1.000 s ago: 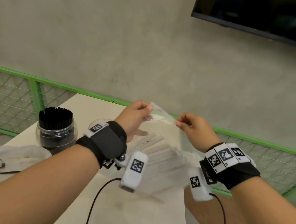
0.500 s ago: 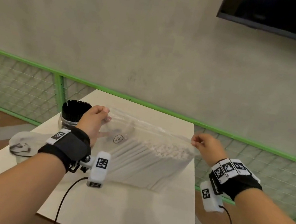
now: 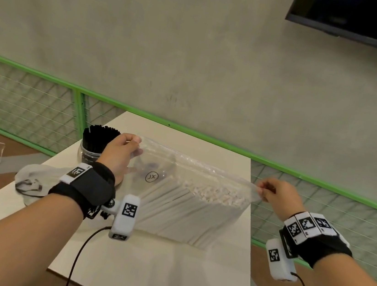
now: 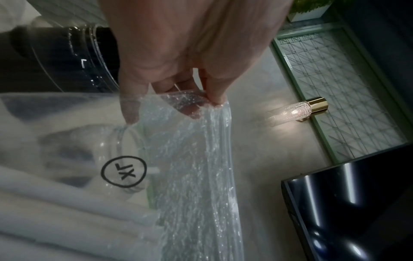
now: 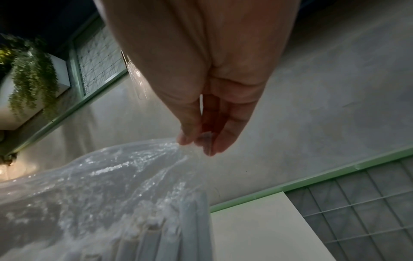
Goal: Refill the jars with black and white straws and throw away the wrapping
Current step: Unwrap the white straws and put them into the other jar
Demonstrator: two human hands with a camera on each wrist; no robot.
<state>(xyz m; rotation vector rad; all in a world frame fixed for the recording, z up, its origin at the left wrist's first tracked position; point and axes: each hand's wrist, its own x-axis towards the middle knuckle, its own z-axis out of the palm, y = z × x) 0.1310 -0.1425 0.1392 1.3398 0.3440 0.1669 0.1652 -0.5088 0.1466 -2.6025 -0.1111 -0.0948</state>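
A clear plastic bag [image 3: 193, 167] packed with white straws [image 3: 189, 205] hangs stretched between both hands above the white table [image 3: 154, 270]. My left hand [image 3: 121, 155] pinches the bag's top left corner [image 4: 196, 102]. My right hand [image 3: 274, 192] pinches the top right corner [image 5: 192, 143]. A glass jar full of black straws [image 3: 96, 142] stands on the table behind my left hand. Seen through the bag in the left wrist view, a clear glass jar [image 4: 116, 141] stands behind the plastic; what it holds is hidden.
A crumpled clear wrapper [image 3: 31, 179] lies on the table's left side. A green mesh railing [image 3: 320, 189] runs behind and to the right of the table. A dark screen [image 3: 357, 18] hangs on the wall at upper right. A cable [image 3: 79, 255] trails from the left wrist.
My hands have drawn apart, pulling the bag's top edge taut and spreading it wide. The view has swung left and down, so the jar of black straws sits nearer the middle.
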